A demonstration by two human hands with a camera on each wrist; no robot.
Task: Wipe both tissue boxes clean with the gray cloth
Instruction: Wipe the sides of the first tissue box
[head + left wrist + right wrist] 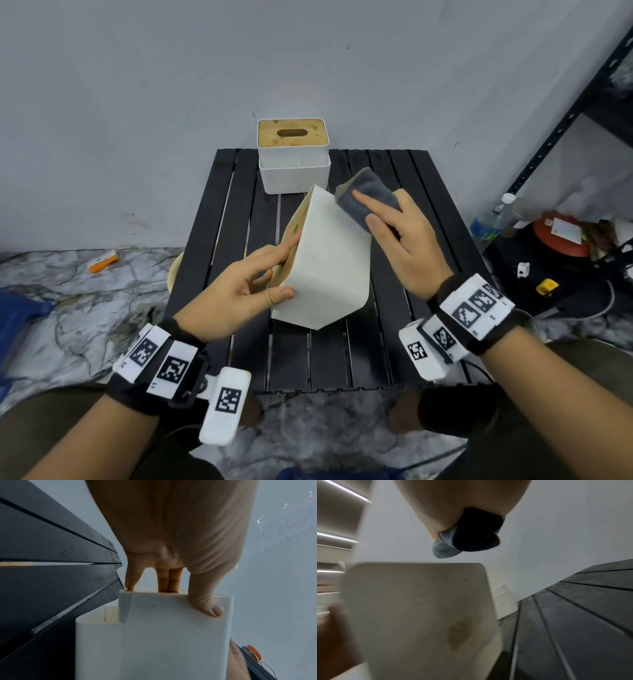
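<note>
A white tissue box (329,260) with a wooden lid is tipped up on one corner on the black slatted table (239,192). My left hand (281,270) grips it, thumb on the white side and fingers on the lid; the left wrist view shows the same grip (187,597) on this box (154,635). My right hand (383,222) holds the folded gray cloth (368,192) against the box's upper right side, fingers laid straight over it. In the right wrist view the cloth (471,540) is bunched under the palm. A second tissue box (294,154) stands upright at the table's back edge.
A black metal shelf (565,120) stands at the right, with a water bottle (489,219) and a red container (561,240) on its low board. An orange item (102,262) lies on the marble floor at the left. A grey wall is close behind the table.
</note>
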